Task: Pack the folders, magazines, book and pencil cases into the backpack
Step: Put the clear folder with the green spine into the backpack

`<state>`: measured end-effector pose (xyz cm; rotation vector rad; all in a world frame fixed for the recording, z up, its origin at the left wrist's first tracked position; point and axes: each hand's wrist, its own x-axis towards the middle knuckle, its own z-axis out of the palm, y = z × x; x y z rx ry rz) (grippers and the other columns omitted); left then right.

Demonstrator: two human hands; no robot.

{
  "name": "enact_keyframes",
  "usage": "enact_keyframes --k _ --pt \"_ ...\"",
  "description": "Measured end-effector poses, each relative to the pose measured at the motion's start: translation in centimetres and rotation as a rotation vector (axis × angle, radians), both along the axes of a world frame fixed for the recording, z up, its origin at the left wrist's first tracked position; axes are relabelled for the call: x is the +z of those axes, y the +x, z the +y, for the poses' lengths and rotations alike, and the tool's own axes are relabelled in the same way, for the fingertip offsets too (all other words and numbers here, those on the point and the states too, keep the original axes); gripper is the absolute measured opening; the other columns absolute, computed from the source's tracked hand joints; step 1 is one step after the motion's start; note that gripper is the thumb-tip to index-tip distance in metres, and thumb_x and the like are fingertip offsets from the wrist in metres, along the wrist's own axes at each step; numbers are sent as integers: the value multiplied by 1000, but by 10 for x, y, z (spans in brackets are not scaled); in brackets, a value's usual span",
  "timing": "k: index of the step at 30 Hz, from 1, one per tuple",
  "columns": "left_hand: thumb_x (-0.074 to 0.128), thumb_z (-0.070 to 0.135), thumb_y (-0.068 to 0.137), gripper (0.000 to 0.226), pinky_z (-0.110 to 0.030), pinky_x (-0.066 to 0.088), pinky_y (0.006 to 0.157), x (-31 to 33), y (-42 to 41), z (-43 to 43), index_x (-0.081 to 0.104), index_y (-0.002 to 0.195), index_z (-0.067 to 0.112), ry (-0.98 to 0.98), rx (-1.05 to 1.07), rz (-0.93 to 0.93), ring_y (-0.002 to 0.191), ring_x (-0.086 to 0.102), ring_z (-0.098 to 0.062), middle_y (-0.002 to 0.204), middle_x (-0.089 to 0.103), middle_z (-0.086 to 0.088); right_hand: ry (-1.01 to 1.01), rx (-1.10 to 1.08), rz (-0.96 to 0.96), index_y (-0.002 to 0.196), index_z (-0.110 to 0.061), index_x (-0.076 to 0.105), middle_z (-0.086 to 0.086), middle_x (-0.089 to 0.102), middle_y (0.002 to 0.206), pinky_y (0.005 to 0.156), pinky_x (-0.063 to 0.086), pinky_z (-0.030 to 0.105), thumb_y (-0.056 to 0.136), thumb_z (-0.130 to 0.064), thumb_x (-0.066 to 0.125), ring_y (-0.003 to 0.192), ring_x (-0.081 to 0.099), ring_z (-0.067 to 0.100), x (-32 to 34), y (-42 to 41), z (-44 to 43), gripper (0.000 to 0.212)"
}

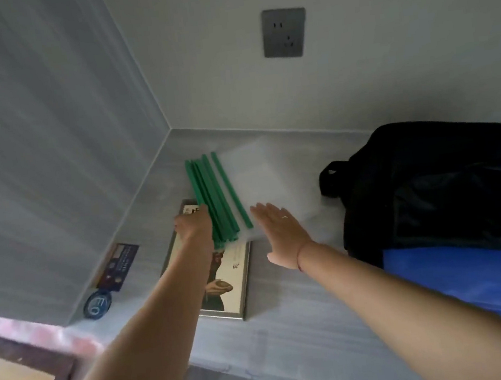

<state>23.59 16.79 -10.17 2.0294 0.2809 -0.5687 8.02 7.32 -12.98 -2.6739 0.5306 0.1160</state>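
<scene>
A stack of clear folders (244, 190) with green spines is seen lying flat on the worktop (289, 326), long axis running away toward the back wall, partly over a magazine (228, 283). Its spine edge is gripped by the left hand (192, 224); the right hand (279, 233) is spread flat, released, at its near corner. The black backpack (445, 183) lies to the right.

A grey wall socket (284, 32) is set above a pale grey countertop (289, 326), where a round blue badge (97, 303) lies near the left wall
</scene>
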Motion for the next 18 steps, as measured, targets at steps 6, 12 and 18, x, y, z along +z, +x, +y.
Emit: enact_keyframes --k 6,12,18 --pt "59 34 89 44 -47 48 96 -8 7 -1 52 122 5 -264 -48 319 102 59 -31 112 62 -14 -177 5 -42 149 -19 17 4 17 159 120 10 39 99 -23 37 147 15 25 -19 19 -4 55" --pt "76 35 73 65 -40 43 87 -8 20 -2 47 123 5 -197 -139 309 98 54 -29 105 58 -11 -104 51 -209 146 -26 32 0 34 153 120 15 35 94 2 37 143 29 24 -13 24 18 59" --pt "86 15 58 77 -35 44 76 -15 36 9 48 122 -1 -34 -149 150 74 52 -25 83 54 -8 -62 255 -204 141 -23 40 -1 34 153 120 13 44 89 9 40 144 24 25 -10 -5 58 62"
